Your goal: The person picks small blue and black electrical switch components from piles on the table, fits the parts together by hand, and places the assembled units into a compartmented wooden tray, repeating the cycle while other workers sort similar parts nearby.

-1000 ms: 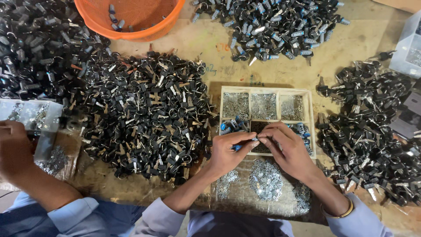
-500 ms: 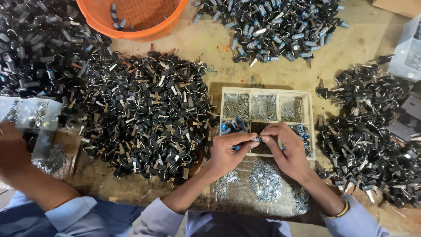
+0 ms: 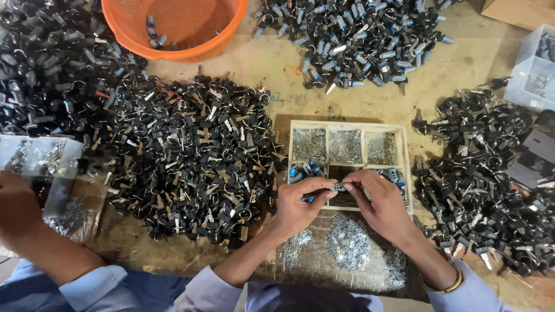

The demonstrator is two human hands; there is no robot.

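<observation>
Worn plywood bench [image 3: 289,63] fills the frame, heaped with small metal parts. Just right of centre, low in the frame, the left hand [image 3: 298,205] and right hand [image 3: 381,205] meet over a compartmented wooden tray [image 3: 350,125]. Both sets of fingertips are pinched shut on a small lock cylinder [image 3: 337,186] held between them, above the tray's lower row; a blue-tipped piece pokes out under the left hand. The tray's upper compartments hold fine silvery bits. Below the hands, loose silver plates [image 3: 347,242] lie on a clear sheet. A big pile of black-headed keys [image 3: 191,162] sits to the left of the tray, another key pile [image 3: 480,185] to the right. At the top edge stand an orange basket [image 3: 173,29] and a heap of cylinders [image 3: 352,34]. Lower left, another person's hand [image 3: 17,214] rests by a clear plastic box [image 3: 37,159].
</observation>
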